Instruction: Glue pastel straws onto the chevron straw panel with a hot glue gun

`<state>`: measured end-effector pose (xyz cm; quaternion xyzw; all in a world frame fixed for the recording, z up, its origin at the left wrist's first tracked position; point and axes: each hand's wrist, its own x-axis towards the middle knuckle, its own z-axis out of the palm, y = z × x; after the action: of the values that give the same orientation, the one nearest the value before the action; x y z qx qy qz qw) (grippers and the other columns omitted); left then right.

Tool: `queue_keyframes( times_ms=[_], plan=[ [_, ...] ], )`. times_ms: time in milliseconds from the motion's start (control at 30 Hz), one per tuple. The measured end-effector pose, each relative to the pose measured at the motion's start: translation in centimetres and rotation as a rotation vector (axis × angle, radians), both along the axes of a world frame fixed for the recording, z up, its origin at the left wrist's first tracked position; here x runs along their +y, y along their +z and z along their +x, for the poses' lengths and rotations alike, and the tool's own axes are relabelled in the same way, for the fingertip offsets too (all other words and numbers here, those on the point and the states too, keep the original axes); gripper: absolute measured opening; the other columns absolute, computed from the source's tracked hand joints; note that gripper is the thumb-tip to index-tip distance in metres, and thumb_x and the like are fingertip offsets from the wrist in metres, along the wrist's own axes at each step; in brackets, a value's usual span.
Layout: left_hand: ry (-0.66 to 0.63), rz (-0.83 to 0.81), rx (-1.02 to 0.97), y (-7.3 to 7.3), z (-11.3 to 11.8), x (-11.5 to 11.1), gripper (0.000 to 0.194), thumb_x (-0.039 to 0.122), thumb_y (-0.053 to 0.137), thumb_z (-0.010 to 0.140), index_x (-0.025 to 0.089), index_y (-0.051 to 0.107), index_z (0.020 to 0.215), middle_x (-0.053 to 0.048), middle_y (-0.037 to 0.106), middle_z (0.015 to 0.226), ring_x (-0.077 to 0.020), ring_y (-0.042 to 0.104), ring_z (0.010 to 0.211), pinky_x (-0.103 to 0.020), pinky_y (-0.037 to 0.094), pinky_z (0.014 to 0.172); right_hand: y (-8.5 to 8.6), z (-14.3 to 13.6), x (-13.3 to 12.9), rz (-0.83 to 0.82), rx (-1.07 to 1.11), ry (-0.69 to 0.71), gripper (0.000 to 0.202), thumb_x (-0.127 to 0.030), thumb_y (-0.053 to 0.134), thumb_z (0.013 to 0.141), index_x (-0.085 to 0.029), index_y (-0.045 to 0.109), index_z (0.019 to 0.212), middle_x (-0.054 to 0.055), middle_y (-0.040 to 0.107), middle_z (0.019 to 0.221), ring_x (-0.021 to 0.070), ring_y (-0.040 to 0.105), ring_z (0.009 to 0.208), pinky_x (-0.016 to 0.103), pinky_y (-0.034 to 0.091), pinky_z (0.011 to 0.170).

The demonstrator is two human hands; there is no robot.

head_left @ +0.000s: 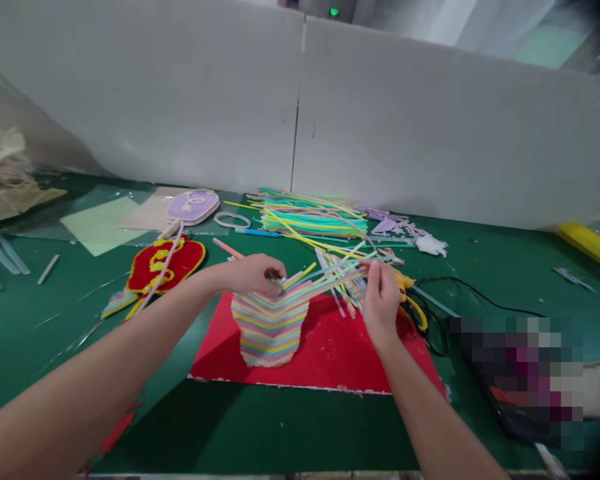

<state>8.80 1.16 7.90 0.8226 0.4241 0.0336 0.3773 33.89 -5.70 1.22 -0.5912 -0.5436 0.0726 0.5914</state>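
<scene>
A chevron-striped piece of pastel pipe cleaners (271, 333) hangs over the red board (340, 360), with loose strip ends fanning out to the upper right. My left hand (260, 275) is closed on its top edge, the fingertips partly hidden. On the right, my right hand (381, 293) pinches thumb to finger around the far ends of some pipe cleaners (325, 281). Behind that hand lies a second group of striped strips (349, 287). Yellow-handled scissors (416, 310) lie just right of the same hand, partly covered.
A bundle of pipe cleaners (315, 217) lies at the back, beside purple scraps (387, 223) and white fluff (431, 245). Left are a red-and-yellow fan shape (169, 265) and a purple one (194, 205). A black cable (475, 285) runs right. A pale partition (180, 93) stands behind.
</scene>
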Motion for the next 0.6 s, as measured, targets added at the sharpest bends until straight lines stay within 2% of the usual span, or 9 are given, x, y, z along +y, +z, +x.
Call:
queue_keyframes(
  times_ms=[67, 167, 300, 433, 533, 600],
  plan=[
    [0.027, -0.034, -0.024, 1.0, -0.7, -0.2, 0.026, 0.042, 0.066, 0.064, 0.02, 0.062, 0.078, 0.004, 0.057, 0.066, -0.0141, 0.051, 0.063, -0.022, 0.032, 0.054, 0.0, 0.2, 0.1, 0.05, 0.053, -0.053, 0.035, -0.045, 0.036, 0.095, -0.019, 0.059, 0.099, 0.009, 0.06, 0.1, 0.0196, 0.056, 0.091, 0.036, 0.045, 0.082],
    [0.1, -0.074, -0.073, 2.2, -1.9, -0.2, 0.032, 0.045, 0.065, 0.068, 0.021, 0.06, 0.087, 0.003, 0.061, 0.07, -0.0144, 0.054, 0.064, -0.022, 0.034, 0.054, -0.2, 0.3, 0.5, 0.087, 0.164, -0.09, 0.036, -0.049, 0.039, 0.093, -0.019, 0.052, 0.108, 0.011, 0.057, 0.108, 0.0189, 0.056, 0.092, 0.036, 0.044, 0.083],
    [0.166, -0.081, -0.136, 3.2, -3.3, 0.0, 0.037, 0.047, 0.067, 0.068, 0.02, 0.059, 0.092, 0.001, 0.064, 0.078, -0.0165, 0.057, 0.07, -0.022, 0.037, 0.058, -0.7, 0.4, 1.1, 0.008, 0.282, -0.012, 0.039, -0.055, 0.04, 0.089, -0.019, 0.054, 0.094, 0.008, 0.061, 0.091, 0.019, 0.058, 0.082, 0.037, 0.046, 0.08],
    [0.166, -0.085, -0.19, 3.8, -3.5, -0.4, 0.035, 0.047, 0.069, 0.068, 0.019, 0.061, 0.088, 0.001, 0.062, 0.078, -0.0169, 0.058, 0.074, -0.023, 0.039, 0.062, -0.6, -0.2, 1.4, -0.191, 0.379, 0.243, 0.042, -0.058, 0.043, 0.085, -0.02, 0.061, 0.082, 0.005, 0.066, 0.073, 0.0197, 0.061, 0.068, 0.037, 0.051, 0.069],
    [0.164, -0.11, -0.234, 4.1, -2.8, -0.9, 0.038, 0.05, 0.068, 0.069, 0.02, 0.062, 0.09, 0.001, 0.064, 0.084, -0.0174, 0.058, 0.078, -0.024, 0.041, 0.066, 0.2, -1.4, 1.4, -0.359, 0.411, 0.532, 0.031, -0.048, 0.064, 0.074, -0.022, 0.068, 0.091, 0.003, 0.07, 0.076, 0.02, 0.066, 0.069, 0.036, 0.054, 0.066],
    [0.163, -0.142, -0.249, 4.1, -2.3, -1.4, 0.04, 0.051, 0.068, 0.067, 0.02, 0.062, 0.091, 0.001, 0.064, 0.085, -0.0177, 0.058, 0.079, -0.024, 0.041, 0.066, 1.0, -2.3, 1.7, -0.431, 0.439, 0.672, 0.034, -0.037, 0.072, 0.066, -0.026, 0.069, 0.098, 0.001, 0.072, 0.081, 0.0195, 0.067, 0.072, 0.036, 0.056, 0.065]
  ],
)
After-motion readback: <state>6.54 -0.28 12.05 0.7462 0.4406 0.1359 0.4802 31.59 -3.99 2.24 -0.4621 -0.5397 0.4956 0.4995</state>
